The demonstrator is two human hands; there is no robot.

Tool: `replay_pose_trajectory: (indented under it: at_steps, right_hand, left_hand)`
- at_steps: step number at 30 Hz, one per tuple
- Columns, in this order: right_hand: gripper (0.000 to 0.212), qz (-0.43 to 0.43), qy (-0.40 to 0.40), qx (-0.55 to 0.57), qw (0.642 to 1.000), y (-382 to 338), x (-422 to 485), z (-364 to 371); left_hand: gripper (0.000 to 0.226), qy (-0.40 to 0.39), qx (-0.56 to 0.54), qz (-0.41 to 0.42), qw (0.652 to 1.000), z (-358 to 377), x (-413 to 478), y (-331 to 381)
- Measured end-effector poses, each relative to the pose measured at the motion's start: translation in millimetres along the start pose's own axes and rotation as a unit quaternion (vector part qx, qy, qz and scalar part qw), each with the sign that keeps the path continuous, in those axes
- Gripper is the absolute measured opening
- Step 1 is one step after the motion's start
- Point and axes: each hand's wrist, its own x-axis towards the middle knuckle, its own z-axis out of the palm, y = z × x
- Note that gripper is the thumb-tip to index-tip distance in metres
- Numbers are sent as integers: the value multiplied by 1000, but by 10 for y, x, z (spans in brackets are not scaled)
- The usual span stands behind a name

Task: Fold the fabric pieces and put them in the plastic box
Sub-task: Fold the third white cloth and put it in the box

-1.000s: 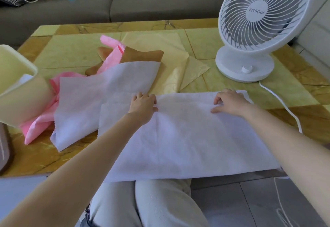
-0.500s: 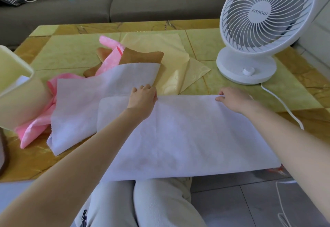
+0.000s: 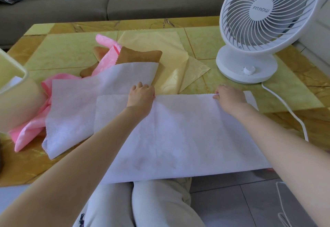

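- The left hand [image 3: 141, 96] and right hand [image 3: 230, 96] are each pinching, with curled fingers, the far edge of the white rectangular fabric sheet [image 3: 178, 137], which is lying across the near side of the yellow marble desk [image 3: 71, 55].
- Folding it well is probably depending on keeping that edge taut and lining up the corners squarely.

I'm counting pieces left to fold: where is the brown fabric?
In the head view, the brown fabric lies left of centre, partly under the pink fabric and the left white fabric, with the yellow fabric at its right.
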Motion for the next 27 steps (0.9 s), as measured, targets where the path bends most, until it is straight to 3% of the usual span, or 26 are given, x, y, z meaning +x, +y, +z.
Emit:
replay_pose_trajectory:
  at_steps: [9,14,18,22,27]
  right_hand:
    - [24,17,36,-53,998,-64,28,76]
    - [29,23,70,-67,995,-206,-95,106]
    - [36,-71,67,34,995,-587,-494,163]
    - [35,-176,42,136,974,-949,-1143,238]
    - [31,-203,-4,153,967,-951,-1651,343]
  left_hand:
    - [16,-13,16,-8,1000,-18,29,24]
    - [28,9,-16,4,1000,-65,-90,157]
    - [27,-20,-90,35,995,-99,-410,395]
    - [25,-69,-93,55,992,-61,-857,564]
    - [22,-92,-52,45,993,-9,-1287,507]
